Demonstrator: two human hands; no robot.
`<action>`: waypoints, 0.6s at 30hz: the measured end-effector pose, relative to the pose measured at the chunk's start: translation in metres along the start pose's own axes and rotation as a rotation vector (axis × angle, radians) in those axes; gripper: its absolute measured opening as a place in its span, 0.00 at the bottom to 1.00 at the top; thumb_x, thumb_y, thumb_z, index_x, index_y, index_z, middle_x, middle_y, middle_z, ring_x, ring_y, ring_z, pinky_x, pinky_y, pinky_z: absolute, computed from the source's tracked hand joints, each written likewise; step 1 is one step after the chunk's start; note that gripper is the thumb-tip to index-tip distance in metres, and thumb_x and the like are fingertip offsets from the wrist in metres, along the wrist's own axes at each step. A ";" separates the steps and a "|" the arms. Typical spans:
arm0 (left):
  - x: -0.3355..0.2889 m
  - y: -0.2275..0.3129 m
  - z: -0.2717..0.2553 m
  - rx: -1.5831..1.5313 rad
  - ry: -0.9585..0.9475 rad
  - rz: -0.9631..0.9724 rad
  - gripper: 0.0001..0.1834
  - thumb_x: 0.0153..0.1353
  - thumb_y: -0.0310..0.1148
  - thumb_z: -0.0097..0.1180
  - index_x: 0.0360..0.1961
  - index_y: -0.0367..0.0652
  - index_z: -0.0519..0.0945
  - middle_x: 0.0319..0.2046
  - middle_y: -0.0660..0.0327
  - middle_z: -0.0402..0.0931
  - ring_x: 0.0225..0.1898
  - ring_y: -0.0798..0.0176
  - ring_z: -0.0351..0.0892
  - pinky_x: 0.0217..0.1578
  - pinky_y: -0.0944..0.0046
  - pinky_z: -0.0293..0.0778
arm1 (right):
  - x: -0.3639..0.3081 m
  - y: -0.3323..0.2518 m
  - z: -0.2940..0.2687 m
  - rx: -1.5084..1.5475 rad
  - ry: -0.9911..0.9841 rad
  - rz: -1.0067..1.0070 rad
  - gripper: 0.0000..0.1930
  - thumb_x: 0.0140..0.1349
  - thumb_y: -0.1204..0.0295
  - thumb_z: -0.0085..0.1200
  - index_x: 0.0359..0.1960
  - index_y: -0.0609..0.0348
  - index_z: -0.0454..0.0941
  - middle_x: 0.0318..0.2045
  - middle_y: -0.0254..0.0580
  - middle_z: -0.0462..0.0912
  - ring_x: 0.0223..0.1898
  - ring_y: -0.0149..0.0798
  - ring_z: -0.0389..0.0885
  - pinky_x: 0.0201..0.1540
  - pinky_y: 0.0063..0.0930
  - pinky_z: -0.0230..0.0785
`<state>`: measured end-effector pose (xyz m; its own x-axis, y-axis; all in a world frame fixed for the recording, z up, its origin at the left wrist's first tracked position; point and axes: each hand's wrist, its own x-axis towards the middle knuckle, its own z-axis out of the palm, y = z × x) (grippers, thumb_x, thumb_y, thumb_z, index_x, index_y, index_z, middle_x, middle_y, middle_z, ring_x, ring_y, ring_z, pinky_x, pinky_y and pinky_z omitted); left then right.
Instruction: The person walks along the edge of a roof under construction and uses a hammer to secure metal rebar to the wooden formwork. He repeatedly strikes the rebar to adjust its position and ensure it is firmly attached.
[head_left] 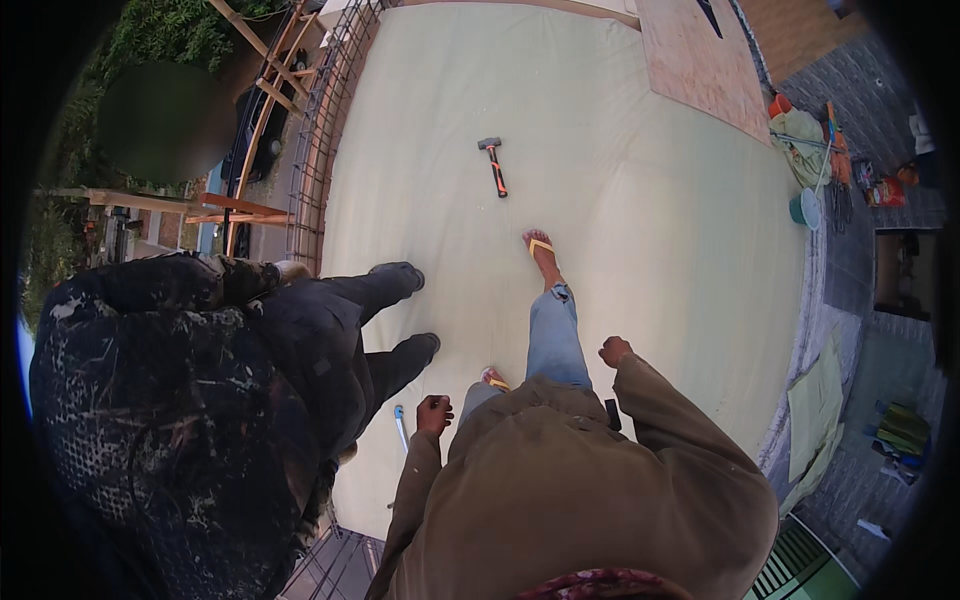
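Both my arms hang at my sides in brown sleeves. My left hand (pixel 435 413) is loosely curled, and nothing shows in its fingers. Just left of it, apart from the hand, a metal bar with a blue end (pixel 401 425) is partly hidden by my arm. Out to the right of my hip, my right hand (pixel 615 350) is closed in a fist with nothing visible in it. A hammer (pixel 496 168) with a dark head and an orange-and-black handle lies on the pale sheet (pixel 620 200), ahead of my forward sandalled foot (pixel 540 250).
Close on my left stands another person (pixel 230 400) in dark, paint-spotted clothes. A rebar cage (pixel 325 130) runs along the left edge, with wooden poles (pixel 270 60) beyond. Plywood (pixel 700 65) lies at the far right; a light-blue bucket (pixel 803 208) stands by the right edge.
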<state>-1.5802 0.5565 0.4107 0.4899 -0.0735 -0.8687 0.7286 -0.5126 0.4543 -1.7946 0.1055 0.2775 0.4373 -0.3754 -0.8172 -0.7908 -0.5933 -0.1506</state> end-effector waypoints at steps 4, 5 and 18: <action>-0.003 -0.060 0.031 -0.130 0.320 -0.333 0.15 0.62 0.35 0.55 0.41 0.32 0.73 0.27 0.52 0.78 0.20 0.61 0.79 0.16 0.65 0.74 | 0.150 -0.120 -0.146 0.245 -0.051 -0.045 0.21 0.57 0.61 0.55 0.49 0.61 0.78 0.47 0.56 0.81 0.50 0.52 0.80 0.56 0.38 0.71; -0.031 -0.078 0.051 -0.207 0.350 -0.467 0.16 0.62 0.36 0.55 0.42 0.32 0.73 0.27 0.51 0.79 0.21 0.60 0.80 0.17 0.63 0.75 | 0.186 -0.153 -0.168 0.202 -0.057 -0.098 0.21 0.57 0.61 0.54 0.49 0.61 0.77 0.47 0.55 0.81 0.49 0.51 0.80 0.55 0.38 0.71; -0.095 0.053 0.266 -0.523 0.261 -1.169 0.15 0.63 0.42 0.57 0.40 0.40 0.79 0.28 0.57 0.79 0.25 0.63 0.79 0.20 0.60 0.76 | 0.646 -0.363 -0.138 0.074 0.041 -0.072 0.42 0.57 0.51 0.59 0.64 0.63 0.51 0.55 0.57 0.68 0.55 0.57 0.73 0.53 0.51 0.70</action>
<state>-1.7156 0.3086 0.4649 -0.5211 0.3841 -0.7622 0.8535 0.2357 -0.4648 -1.1657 -0.0198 -0.1188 0.5103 -0.3637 -0.7793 -0.7854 -0.5664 -0.2499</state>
